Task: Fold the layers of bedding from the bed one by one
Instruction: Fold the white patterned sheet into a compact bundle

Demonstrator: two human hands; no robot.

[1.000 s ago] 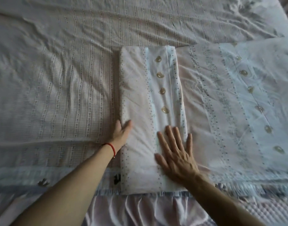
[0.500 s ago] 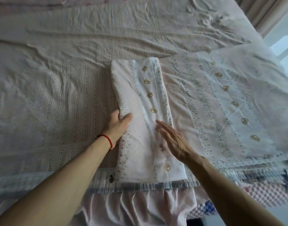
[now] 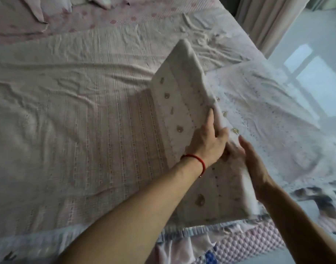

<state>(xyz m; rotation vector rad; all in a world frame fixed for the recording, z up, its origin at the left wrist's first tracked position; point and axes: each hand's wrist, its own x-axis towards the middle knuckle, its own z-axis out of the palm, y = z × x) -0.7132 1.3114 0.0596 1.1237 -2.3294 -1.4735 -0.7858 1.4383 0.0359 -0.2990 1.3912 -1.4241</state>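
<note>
At frame centre both hands, left hand [image 3: 207, 143] and right hand [image 3: 252, 164], grasp the folded sheet [image 3: 182, 103] tilted up over the bed's [image 3: 68, 121] near edge, beside spread bedding [image 3: 268, 111] at right.

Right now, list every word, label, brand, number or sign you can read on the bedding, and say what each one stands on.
None: no readable text shows anywhere.
The folded white sheet with small gold motifs, gripped by the left hand and right hand, carries only pattern.
The dark marks on the pale printed border at the bed's near edge are too blurred to tell.
</note>
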